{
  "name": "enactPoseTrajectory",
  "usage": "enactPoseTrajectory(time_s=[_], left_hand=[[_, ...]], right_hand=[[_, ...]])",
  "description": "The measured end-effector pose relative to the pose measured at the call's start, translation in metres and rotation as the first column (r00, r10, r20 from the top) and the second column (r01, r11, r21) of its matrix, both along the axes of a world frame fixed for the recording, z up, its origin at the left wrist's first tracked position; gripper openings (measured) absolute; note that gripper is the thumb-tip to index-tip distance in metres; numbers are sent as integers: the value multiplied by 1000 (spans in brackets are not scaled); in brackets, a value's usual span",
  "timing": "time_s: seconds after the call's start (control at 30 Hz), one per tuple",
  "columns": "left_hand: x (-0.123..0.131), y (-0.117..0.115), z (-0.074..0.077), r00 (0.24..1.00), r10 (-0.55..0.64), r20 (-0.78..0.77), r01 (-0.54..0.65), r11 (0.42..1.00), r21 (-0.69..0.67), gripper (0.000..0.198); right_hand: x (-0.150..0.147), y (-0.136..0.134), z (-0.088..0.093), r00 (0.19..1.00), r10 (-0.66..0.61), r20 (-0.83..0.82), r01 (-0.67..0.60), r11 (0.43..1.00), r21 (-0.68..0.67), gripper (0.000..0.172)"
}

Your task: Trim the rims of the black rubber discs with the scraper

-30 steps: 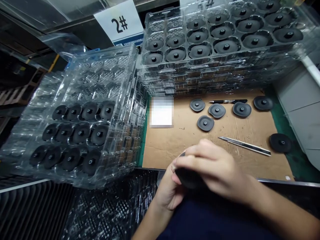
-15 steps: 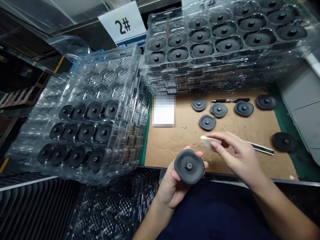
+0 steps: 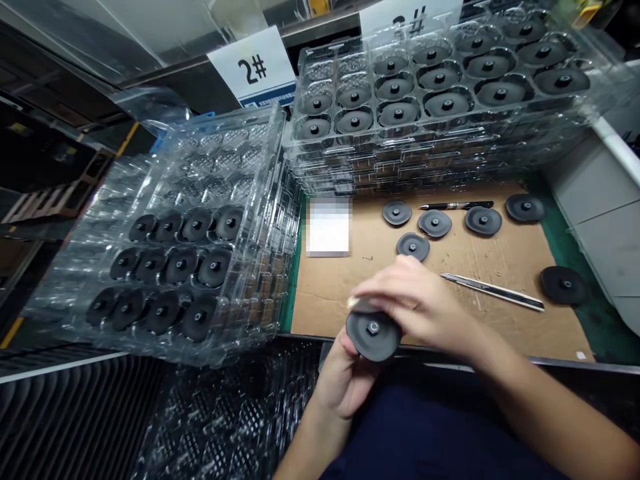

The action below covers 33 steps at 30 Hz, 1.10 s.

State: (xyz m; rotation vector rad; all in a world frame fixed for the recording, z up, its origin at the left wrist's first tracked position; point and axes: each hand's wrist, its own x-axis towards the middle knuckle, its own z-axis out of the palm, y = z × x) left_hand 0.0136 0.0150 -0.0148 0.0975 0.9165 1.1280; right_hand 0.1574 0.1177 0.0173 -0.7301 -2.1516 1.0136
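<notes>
My left hand is closed round a black rubber disc with a small hex nut at its centre, held face up near the front edge of the cardboard. My right hand is closed on a small cream pad, pressed to the far rim of that disc. Most of the pad is hidden under the fingers. Just beyond the right hand lies a loose black disc. A utility knife rests on the cardboard to the right of that hand.
A cardboard sheet covers the worktop, with several more discs, a pen and a white paper. Stacked clear plastic trays holding discs stand at left and back. A grey bin wall borders the right.
My right hand has moved left with the cream pad, from above the cardboard onto the disc's far rim. The utility knife is now uncovered. My left hand still holds the disc.
</notes>
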Motion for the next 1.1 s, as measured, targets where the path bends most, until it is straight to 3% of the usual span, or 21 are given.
enactPoseTrajectory(time_s=[0.1, 0.23, 0.33, 0.47, 0.5, 0.57, 0.63, 0.7, 0.73, 0.8, 0.93, 1.0, 1.1], left_hand=[[-5, 0, 4, 990, -39, 138, 35, 999, 33, 75], [-5, 2, 8, 966, -24, 256, 1, 996, 93, 59], [-3, 4, 10, 958, -34, 285, 12, 997, 79, 56], [0, 6, 12, 973, -64, 222, 51, 997, 62, 60], [1, 7, 12, 986, -77, 147, 64, 993, 97, 60], [2, 8, 11, 985, -67, -157, 107, 959, 262, 59], [3, 10, 10, 846, 34, -532, 249, 857, 452, 71], [2, 12, 9, 651, 135, -747, 432, 743, 511, 95], [1, 13, 10, 586, 155, -796, 498, 706, 504, 103], [-1, 16, 11, 526, 169, -834, 558, 671, 488, 107], [-1, 18, 17, 509, 169, -844, 545, 696, 467, 104], [0, 18, 18, 502, 156, -851, 546, 706, 451, 105], [1, 18, 16, 463, 138, -876, 570, 711, 413, 105]], right_hand=[[11, 8, -36, 977, -167, 130, 183, 975, -125, 19], [15, -7, -88, 961, -186, 204, 209, 973, -98, 21], [15, -21, -102, 947, -259, 189, 280, 956, -88, 26], [20, -26, -86, 931, -338, 135, 355, 927, -123, 26], [22, -26, -81, 933, -339, 124, 354, 925, -136, 26], [25, -28, -73, 937, -333, 109, 347, 924, -160, 24], [30, -31, -69, 934, -342, 102, 356, 916, -183, 23], [34, -35, -67, 923, -371, 100, 384, 900, -206, 22], [37, -38, -65, 916, -389, 101, 402, 890, -214, 21], [44, -42, -61, 895, -436, 89, 444, 862, -243, 19], [54, -47, -42, 859, -513, -3, 470, 790, -394, 17], [56, -46, -31, 877, -476, -65, 392, 787, -476, 19], [53, -41, -17, 941, -320, -113, 200, 792, -577, 22]])
